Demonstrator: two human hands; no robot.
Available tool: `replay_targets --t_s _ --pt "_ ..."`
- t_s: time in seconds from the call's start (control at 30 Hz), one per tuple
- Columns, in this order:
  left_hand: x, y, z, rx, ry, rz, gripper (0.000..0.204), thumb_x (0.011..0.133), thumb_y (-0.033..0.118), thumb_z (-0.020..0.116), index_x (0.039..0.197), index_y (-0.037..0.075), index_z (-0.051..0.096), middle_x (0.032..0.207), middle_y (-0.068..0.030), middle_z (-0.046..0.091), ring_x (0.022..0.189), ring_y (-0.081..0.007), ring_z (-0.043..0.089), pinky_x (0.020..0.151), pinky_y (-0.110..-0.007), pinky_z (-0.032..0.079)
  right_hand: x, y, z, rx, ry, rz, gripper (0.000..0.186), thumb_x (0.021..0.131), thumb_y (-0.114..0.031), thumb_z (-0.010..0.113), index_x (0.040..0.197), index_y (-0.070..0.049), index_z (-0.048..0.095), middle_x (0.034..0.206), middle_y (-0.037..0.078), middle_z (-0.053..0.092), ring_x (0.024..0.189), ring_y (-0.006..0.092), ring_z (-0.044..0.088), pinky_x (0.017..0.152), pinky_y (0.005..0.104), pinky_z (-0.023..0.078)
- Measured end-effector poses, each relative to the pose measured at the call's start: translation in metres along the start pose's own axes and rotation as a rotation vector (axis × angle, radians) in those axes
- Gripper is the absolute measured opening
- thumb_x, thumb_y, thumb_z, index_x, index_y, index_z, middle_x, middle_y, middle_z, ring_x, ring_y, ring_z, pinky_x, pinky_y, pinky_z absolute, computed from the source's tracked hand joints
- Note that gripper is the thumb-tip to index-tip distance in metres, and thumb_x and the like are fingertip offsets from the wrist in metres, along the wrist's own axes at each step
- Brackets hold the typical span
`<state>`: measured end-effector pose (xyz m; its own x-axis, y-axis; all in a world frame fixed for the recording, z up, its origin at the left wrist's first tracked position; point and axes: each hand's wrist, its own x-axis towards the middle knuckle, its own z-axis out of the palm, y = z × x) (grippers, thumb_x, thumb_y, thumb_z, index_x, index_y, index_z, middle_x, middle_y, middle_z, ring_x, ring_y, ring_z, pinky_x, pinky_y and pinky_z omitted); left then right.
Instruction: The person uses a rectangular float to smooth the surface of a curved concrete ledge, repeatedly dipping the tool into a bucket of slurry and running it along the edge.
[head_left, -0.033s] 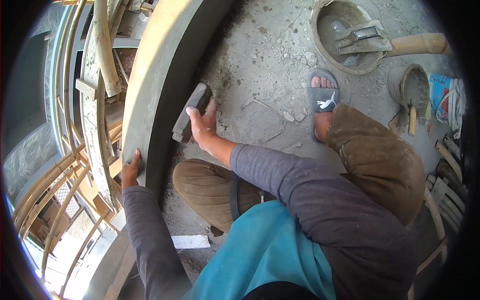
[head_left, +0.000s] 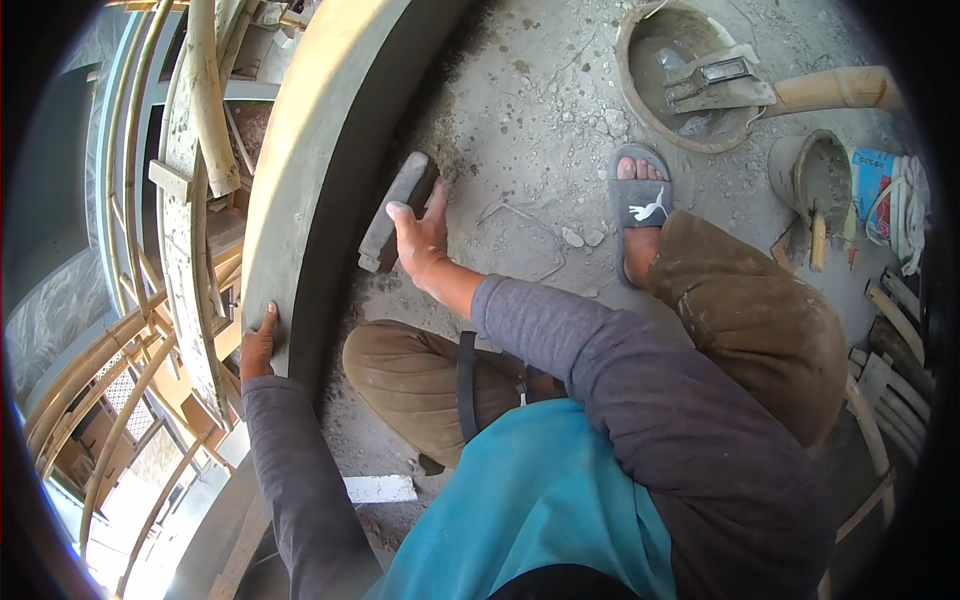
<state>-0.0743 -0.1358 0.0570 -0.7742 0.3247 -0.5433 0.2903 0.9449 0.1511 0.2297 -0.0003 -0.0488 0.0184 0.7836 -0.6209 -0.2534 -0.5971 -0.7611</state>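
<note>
A low curved wall (head_left: 290, 250) of smooth grey plaster sweeps from the upper middle toward the lower left. My left hand (head_left: 257, 350) clasps its outer edge, thumb on the top face and the other fingers mostly hidden over the far side. In my right hand (head_left: 424, 240) is a grey rectangular block (head_left: 399, 215), perhaps a plastering float, gripped between thumb and fingers. It is tilted and held beside the wall's dark inner face, with a gap between them; its underside is hidden.
A round basin (head_left: 628, 75) of wet mortar holds a metal-handled trowel (head_left: 712, 80). Nearby stand a smaller bucket (head_left: 800, 175) and a blue-and-red container (head_left: 875, 190). Bamboo poles (head_left: 130, 200) crowd beyond the wall. A white strip (head_left: 380, 488) lies by my knee; my sandalled foot (head_left: 643, 205) is on the gritty floor.
My right hand and the grey block have shifted a little to the right and up, away from the wall's inner face. My left hand stays on the wall.
</note>
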Motion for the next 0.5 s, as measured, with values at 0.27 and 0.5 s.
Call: replay_targets --t_s 0.27,0.5 --pt "-0.002 -0.006 0.004 0.006 0.085 0.074 0.117 0.067 0.073 0.078 0.127 -0.024 0.052 0.136 -0.0341 0.055 0.129 -0.0395 0.054 0.109 -0.043 0.040 0.094 -0.263 -0.187 -0.957 -0.387 -0.491 0.092 0.084 -0.046 0.069 0.155 -0.004 0.030 0.141 0.027 0.052 0.125 0.0363 0.055 0.106 0.0401 0.043" --pt "-0.005 -0.005 0.003 0.077 0.102 0.031 0.123 0.064 0.072 0.080 0.129 -0.027 0.046 0.137 -0.0379 0.051 0.132 -0.0430 0.050 0.112 -0.044 0.037 0.073 -0.399 -0.215 -2.394 -0.180 -0.217 0.082 0.082 -0.051 0.071 0.150 -0.012 0.046 0.133 0.021 0.061 0.123 0.0329 0.060 0.101 0.0405 0.048"
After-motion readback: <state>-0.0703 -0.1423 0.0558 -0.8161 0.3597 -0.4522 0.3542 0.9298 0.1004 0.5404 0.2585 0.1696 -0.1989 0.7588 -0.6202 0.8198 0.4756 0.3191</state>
